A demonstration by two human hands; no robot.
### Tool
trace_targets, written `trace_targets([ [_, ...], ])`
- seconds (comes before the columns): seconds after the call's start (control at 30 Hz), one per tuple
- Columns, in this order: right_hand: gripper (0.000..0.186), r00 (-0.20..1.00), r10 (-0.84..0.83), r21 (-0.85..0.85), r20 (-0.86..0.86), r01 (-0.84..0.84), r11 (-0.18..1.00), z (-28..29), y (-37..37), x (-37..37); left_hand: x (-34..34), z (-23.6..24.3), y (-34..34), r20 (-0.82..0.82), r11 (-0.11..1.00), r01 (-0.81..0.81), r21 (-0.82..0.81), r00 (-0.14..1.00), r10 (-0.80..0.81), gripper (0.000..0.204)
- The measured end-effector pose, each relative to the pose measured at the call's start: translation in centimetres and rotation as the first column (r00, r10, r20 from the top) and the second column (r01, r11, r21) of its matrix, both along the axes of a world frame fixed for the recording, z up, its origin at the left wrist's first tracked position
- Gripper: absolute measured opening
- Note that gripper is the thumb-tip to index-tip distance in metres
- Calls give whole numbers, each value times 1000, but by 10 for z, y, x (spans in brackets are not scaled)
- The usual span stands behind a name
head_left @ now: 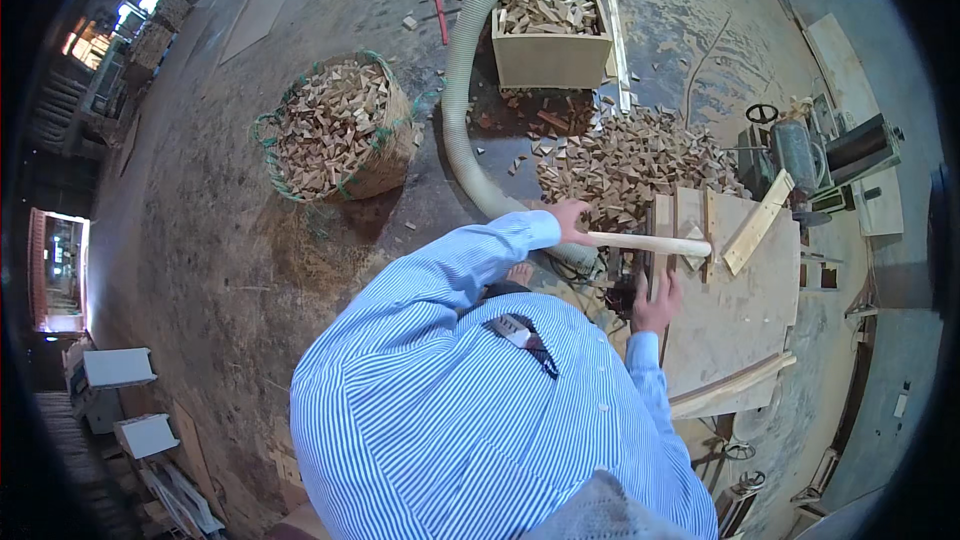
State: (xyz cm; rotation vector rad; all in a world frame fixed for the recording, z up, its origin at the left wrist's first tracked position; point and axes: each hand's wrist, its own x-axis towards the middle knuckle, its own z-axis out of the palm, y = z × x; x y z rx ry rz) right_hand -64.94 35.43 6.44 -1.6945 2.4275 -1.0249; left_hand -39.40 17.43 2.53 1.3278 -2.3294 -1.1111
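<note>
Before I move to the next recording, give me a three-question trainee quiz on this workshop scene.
1. True or false: the left hand grips one end of the pale wooden strip.
2. Where does the right hand rest? A) in the woven basket; B) on the plywood bench; C) on the corrugated hose.
3. Fill in: the wooden crate holds small wood ____.

Key: 1 true; 2 B; 3 offcuts.
</note>
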Motion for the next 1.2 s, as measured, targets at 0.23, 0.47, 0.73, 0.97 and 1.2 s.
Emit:
trace_targets([
  [0.23,58,980,-110,231,-167,147,962,-12,119,-46,-86,17,38,259,970,236,-61,942,-213,89],
  [0.47,58,991,-94,218,-96,113,969,-26,140,-59,-113,28,37,449,995,103,-15,890,-85,50],
  [0.73,56,989,-127,174,-74,138,975,-33,143,-65,-125,15,34,549,997,62,-48,835,-25,37],
  [0.97,54,983,-153,151,-96,167,974,-33,144,-67,-127,16,35,571,997,57,-56,821,-15,32],
  [1.2,52,982,-173,94,-71,179,979,-34,143,-65,-126,18,34,585,993,101,-66,810,-44,39],
])
